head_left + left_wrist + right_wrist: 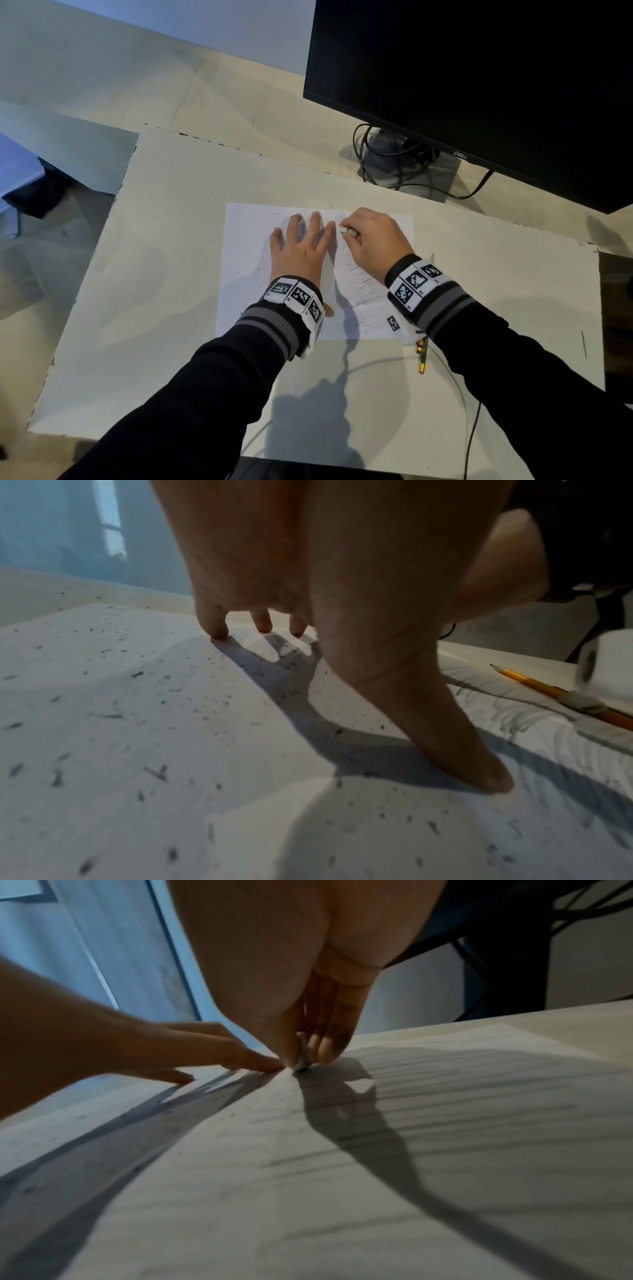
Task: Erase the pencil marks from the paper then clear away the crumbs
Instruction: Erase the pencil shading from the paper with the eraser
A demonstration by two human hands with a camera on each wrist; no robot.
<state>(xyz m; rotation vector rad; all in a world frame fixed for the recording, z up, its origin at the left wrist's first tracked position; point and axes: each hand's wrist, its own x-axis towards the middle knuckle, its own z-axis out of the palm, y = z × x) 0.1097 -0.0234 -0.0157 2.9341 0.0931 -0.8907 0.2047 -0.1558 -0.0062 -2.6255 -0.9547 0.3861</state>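
head view shows the erasing step under way, not yet the clearing. the left hand [301, 246] lies flat with fingers spread on the paper [246, 274], pinning the sheet down; it grips nothing. just beside its index fingertip, the right hand [373, 240] pinches a small white eraser [347, 231] between thumb and fingers, its lower end pressed to the sheet, as the right wrist view confirms [301, 1058].

pencil marks [359, 291] run in faint strokes under and behind the right hand, toward the right wrist, so a good part of the sheet on that side looks unerased. dark eraser crumbs [109, 715] are scattered around and to the outer side of the left hand, where the paper looks mostly clean of strokes. a pencil [422, 356] lies beyond the near edge of the sheet, beside the right wrist.

judging from this, the next move calls for short rubbing strokes drawn back from the left fingertips toward the right wrist, with the left hand keeping firm pressure close to the eraser so the paper does not buckle or tear. as the work goes toward the near edge, the left hand will likely need to shift along with it. sweeping the crumbs off comes only once the strokes are gone.
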